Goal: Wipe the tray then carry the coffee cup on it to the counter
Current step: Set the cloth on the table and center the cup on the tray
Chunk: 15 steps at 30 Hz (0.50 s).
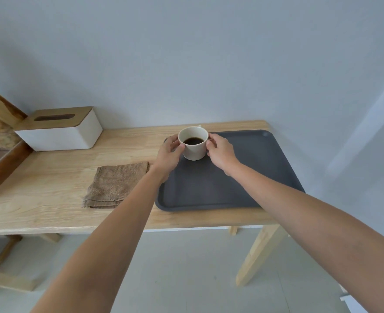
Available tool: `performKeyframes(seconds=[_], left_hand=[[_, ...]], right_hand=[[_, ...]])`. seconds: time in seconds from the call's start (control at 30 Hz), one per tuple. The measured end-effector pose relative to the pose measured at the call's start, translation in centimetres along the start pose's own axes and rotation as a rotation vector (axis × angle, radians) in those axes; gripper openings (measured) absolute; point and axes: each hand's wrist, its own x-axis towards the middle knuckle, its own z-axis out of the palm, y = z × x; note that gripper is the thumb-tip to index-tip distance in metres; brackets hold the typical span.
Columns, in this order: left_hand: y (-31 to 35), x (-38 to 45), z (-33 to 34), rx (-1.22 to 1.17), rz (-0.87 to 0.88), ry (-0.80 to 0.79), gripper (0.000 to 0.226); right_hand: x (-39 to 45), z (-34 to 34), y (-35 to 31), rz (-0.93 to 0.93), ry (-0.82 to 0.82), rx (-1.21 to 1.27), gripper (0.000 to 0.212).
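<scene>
Both hands are on the cream ceramic coffee cup (194,143) now: the left hand (171,152) cups its left wall, the right hand (220,152) wraps the right side, both grasping it with fingers curled round. The cup stands at the far left corner of the flat dark grey plastic tray (243,177), dark coffee sitting low inside it. Whether its base is touching the tray or just clear of it, I cannot tell.

The folded brown terry cloth (116,185) lies just beside the tray's left edge, nobody touching it. (So the carrying looks some way off yet, by my reading.)

Risks from here? A tilt or a jerk as the cup moves would slop coffee onto the tray or the wood. That tray is smooth, too, so a cup riding on it could slide if the tray is carried off level. The tray's right side reaches the table's end, and a careless push might tip it over the edge.

The pale wooden worktop (50,177) stands against a plain light grey wall. A white tissue box with a wooden lid (62,129) sits at the back left, beside a brown-framed object cut off by the picture edge. The floor below is pale.
</scene>
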Motion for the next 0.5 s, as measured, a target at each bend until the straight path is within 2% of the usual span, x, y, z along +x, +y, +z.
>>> performKeyframes(seconds=[0.2,0.5], left_hand=[[0.3,-1.4,3.5,-0.048,0.027,-0.049,0.033],[0.6,-3.4,7.0,-0.016,0.043,-0.066,0.039]], right_hand=[[-1.6,-4.0,1.8,0.013,0.05,0.002,0.034],[-4.3,-7.8,3.3,0.011,0.101,0.012,0.032]])
